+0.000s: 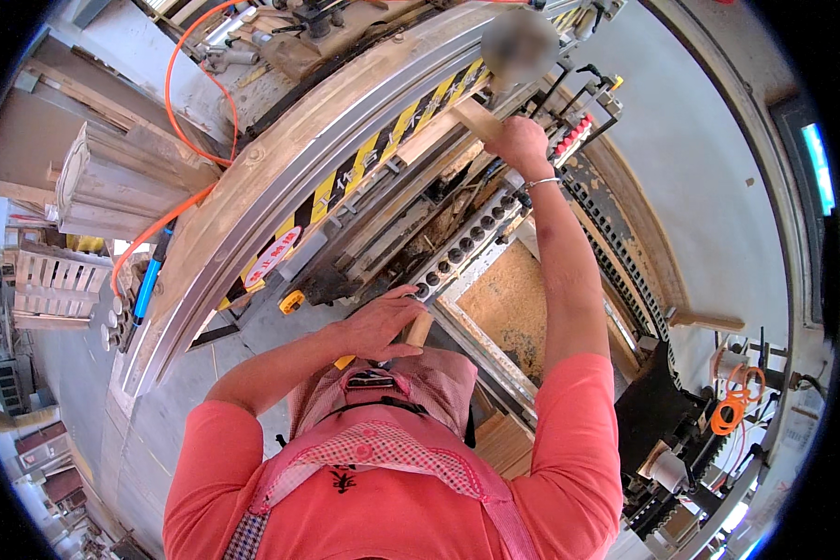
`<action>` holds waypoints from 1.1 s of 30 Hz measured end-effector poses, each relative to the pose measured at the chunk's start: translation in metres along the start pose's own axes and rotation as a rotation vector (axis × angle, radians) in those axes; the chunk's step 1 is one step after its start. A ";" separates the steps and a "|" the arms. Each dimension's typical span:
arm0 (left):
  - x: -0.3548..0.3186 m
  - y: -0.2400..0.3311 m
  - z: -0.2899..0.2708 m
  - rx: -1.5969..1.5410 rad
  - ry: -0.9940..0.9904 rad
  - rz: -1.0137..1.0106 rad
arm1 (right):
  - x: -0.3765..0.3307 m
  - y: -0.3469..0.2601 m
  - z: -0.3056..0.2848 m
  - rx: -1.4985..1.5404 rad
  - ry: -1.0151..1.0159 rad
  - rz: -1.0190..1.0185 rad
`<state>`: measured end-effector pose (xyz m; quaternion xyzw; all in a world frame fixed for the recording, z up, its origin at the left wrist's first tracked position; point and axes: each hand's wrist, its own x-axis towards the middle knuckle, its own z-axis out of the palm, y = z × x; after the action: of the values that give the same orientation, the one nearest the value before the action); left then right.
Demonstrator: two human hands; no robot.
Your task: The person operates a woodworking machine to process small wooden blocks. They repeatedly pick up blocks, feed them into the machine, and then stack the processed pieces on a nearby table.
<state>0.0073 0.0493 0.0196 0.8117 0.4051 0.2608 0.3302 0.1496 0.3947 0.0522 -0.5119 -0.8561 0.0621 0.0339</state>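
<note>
My right hand (521, 147) is stretched out over the far part of a woodworking machine, closed round the end of a pale flat wooden piece (478, 121). Its wrist wears a bracelet. Close to my waist, my left hand (378, 325) is bent round a short wooden block (418, 329), thumb on the near side and fingers on the far side. Just beyond those fingers begins a row of dark round holes in a metal rail (471, 235). Between the hands lie the machine's long bars (383, 219), dusty with wood debris.
A curved bench with a black-and-yellow striped guard (331, 191) runs along the left. An orange hose (170, 103) hangs over it. Sawdust fills a framed bay (504, 303). At the right stand a black toothed chain (616, 247) and coiled orange tubing (733, 406). A blurred round patch covers something at the top.
</note>
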 end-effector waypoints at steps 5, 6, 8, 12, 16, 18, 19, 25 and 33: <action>0.001 0.000 0.000 -0.007 -0.004 0.001 | -0.001 -0.002 0.002 -0.001 0.030 0.012; 0.001 0.001 -0.002 -0.005 -0.017 -0.008 | -0.001 -0.003 0.001 0.003 0.026 0.017; 0.001 0.002 -0.002 0.004 -0.031 -0.016 | -0.001 -0.005 -0.002 0.005 0.011 0.014; 0.003 0.001 -0.001 0.028 -0.031 -0.003 | 0.000 -0.001 -0.006 -0.010 -0.003 -0.031; 0.003 0.002 -0.001 -0.003 -0.030 -0.014 | 0.003 -0.004 -0.005 -0.027 -0.035 0.016; 0.006 0.005 -0.004 0.036 0.007 0.022 | 0.003 -0.006 -0.008 -0.030 -0.043 0.024; 0.007 0.007 -0.005 0.055 0.025 0.039 | 0.003 -0.007 -0.009 -0.031 -0.048 0.028; 0.007 0.007 -0.005 0.064 0.023 0.021 | 0.004 -0.001 0.000 -0.010 0.041 -0.012; 0.003 0.003 -0.002 -0.010 -0.015 -0.005 | 0.001 -0.002 -0.001 -0.027 0.040 -0.057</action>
<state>0.0091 0.0506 0.0234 0.8109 0.4033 0.2560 0.3380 0.1471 0.3950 0.0536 -0.4890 -0.8702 0.0392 0.0459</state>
